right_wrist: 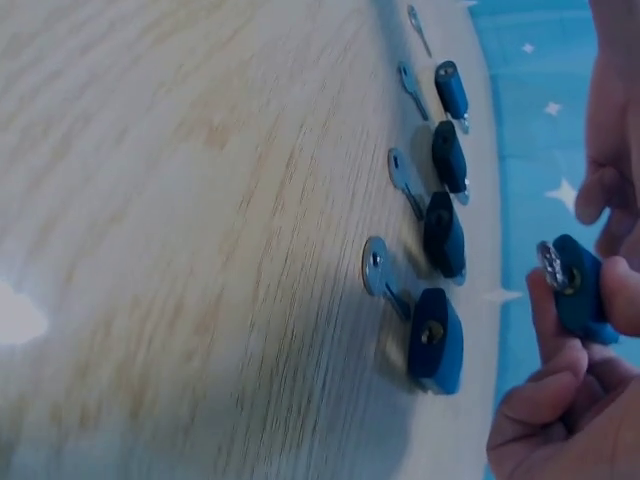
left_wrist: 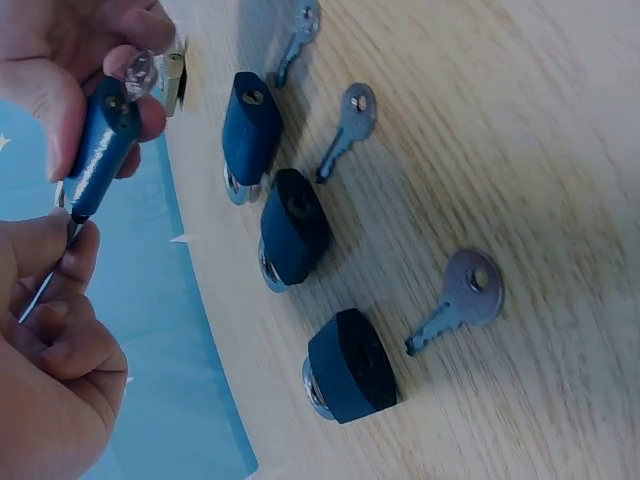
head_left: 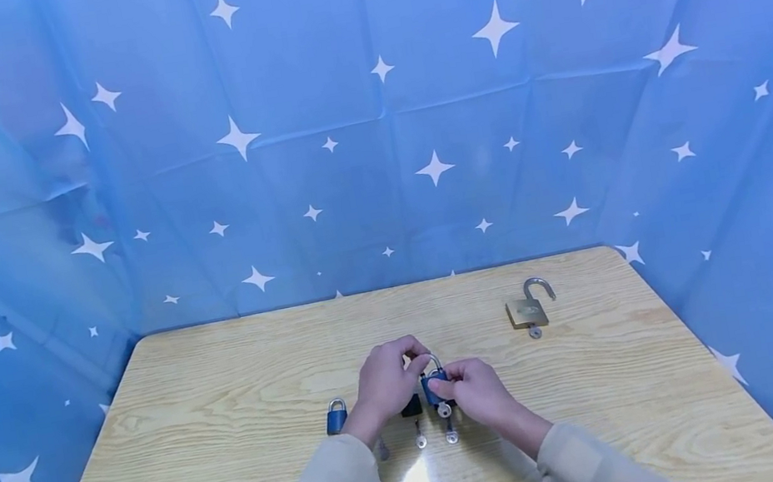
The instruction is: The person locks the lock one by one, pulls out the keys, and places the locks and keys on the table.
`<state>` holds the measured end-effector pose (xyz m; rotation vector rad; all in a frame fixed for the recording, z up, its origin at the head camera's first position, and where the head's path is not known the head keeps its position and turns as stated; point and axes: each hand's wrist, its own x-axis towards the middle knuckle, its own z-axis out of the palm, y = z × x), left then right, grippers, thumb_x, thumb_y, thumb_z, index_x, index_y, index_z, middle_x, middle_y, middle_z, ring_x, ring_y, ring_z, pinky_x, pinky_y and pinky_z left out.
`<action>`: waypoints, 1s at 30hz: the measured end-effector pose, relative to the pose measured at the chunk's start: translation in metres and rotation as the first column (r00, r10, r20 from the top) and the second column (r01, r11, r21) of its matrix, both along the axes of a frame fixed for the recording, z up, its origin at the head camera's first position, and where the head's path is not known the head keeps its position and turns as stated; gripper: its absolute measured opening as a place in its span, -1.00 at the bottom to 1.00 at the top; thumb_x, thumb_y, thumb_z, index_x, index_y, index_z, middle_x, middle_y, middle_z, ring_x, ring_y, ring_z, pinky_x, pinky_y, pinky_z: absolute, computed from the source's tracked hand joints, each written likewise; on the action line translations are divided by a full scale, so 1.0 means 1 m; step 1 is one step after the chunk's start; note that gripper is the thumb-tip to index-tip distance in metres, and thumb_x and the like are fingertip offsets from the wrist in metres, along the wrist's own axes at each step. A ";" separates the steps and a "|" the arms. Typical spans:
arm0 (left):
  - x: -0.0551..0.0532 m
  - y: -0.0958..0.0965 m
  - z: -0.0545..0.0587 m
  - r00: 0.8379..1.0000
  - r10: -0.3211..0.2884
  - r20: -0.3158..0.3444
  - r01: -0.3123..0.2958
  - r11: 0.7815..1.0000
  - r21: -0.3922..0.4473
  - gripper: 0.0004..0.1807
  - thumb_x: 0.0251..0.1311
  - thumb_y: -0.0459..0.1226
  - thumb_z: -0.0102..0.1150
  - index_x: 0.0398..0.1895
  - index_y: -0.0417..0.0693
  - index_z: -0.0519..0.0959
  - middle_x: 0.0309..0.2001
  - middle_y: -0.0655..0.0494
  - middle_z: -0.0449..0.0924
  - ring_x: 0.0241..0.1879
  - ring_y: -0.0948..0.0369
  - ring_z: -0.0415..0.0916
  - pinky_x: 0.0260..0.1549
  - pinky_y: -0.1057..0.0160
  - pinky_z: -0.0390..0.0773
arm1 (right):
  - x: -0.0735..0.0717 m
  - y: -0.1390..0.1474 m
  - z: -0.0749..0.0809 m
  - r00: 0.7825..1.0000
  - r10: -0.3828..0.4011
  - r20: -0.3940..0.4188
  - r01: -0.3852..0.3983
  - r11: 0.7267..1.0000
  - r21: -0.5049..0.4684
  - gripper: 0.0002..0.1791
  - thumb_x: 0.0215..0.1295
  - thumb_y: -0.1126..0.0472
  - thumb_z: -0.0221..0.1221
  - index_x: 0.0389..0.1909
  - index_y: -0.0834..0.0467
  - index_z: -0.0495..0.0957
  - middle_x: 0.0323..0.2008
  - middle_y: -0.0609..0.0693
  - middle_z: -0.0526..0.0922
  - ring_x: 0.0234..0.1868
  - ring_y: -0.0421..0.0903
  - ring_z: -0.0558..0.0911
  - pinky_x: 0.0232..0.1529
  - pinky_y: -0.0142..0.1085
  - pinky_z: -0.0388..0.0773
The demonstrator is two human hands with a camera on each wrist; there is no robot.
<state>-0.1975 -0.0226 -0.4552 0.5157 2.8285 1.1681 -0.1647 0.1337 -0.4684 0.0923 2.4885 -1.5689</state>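
Observation:
A blue padlock is held up between both hands over the table, with a key in its keyhole. My right hand grips its body between thumb and fingers. The metal shackle is pinched by my left hand. Below, in the left wrist view, a row of padlocks stands on the table: a blue one, a dark one and another dark one. Loose keys lie in front of them. At the near end of the row in the right wrist view is a blue padlock.
A brass padlock with its shackle swung out lies toward the back right of the wooden table, a key at its base. Left of my left wrist stands a blue padlock. A blue star-patterned curtain hangs behind the table.

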 end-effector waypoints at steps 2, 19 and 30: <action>0.000 -0.001 -0.001 1.000 -0.014 -0.001 0.014 1.000 0.006 -0.88 0.36 -0.15 0.12 -0.25 0.15 0.65 -0.29 0.29 0.66 -0.51 0.30 0.34 -0.54 0.33 0.34 | 0.001 -0.001 0.000 1.000 -0.011 -0.006 0.011 1.000 0.004 -0.76 0.26 0.20 0.23 -0.57 0.23 0.60 -0.58 -0.10 0.53 -0.47 -0.16 0.40 -0.43 -0.32 0.29; 0.001 -0.001 -0.006 0.997 -0.076 -0.010 0.076 0.997 -0.018 -0.92 0.33 -0.21 0.17 -0.31 0.14 0.64 -0.39 0.32 0.62 -0.53 0.34 0.31 -0.58 0.38 0.31 | 0.004 -0.003 -0.002 0.998 -0.055 0.003 0.055 0.998 0.038 -0.80 0.25 0.22 0.24 -0.51 0.23 0.65 -0.52 -0.09 0.59 -0.39 -0.16 0.47 -0.35 -0.32 0.33; -0.002 -0.003 0.000 1.000 -0.018 0.009 0.018 1.000 -0.015 -0.88 0.36 -0.13 0.13 -0.24 0.19 0.66 -0.31 0.33 0.66 -0.47 0.33 0.38 -0.49 0.33 0.39 | -0.004 -0.003 -0.002 0.999 -0.020 0.029 0.020 1.000 -0.018 -0.76 0.32 0.13 0.20 -0.48 0.18 0.62 -0.51 -0.10 0.52 -0.39 -0.15 0.41 -0.35 -0.30 0.29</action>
